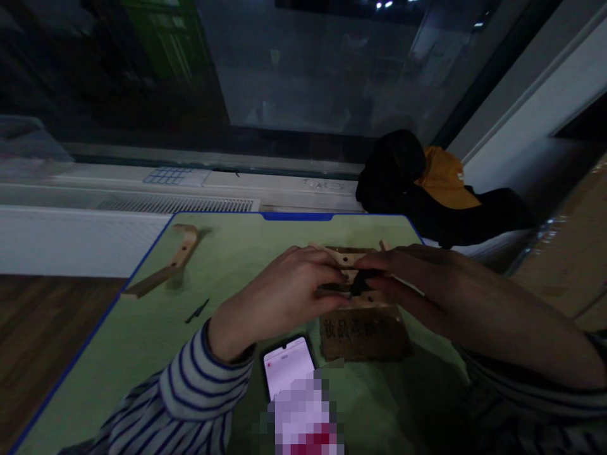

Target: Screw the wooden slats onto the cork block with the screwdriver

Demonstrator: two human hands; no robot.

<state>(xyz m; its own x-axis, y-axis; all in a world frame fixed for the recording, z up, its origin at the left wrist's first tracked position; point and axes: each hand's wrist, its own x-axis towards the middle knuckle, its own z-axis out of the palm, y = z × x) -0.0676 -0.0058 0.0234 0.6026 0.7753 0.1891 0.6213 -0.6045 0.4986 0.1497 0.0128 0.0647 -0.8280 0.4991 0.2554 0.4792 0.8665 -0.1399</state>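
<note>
My left hand [279, 294] and my right hand [417, 278] meet over a small wooden assembly [348, 258] of light slats with holes, above a brown wooden block [365, 335] with dark characters on its front. The left hand's fingers are curled on the wooden pieces. The right hand pinches a small dark object [361, 282] against the wood; I cannot make out what it is. Both sleeves are striped.
A green mat with a blue edge [142, 328] covers the table. An L-shaped wooden piece [171, 262] lies at the far left, a small dark tool [196, 311] near it. A lit phone [288, 366] lies near me. A dark bag with an orange cap [441, 183] sits at the back right.
</note>
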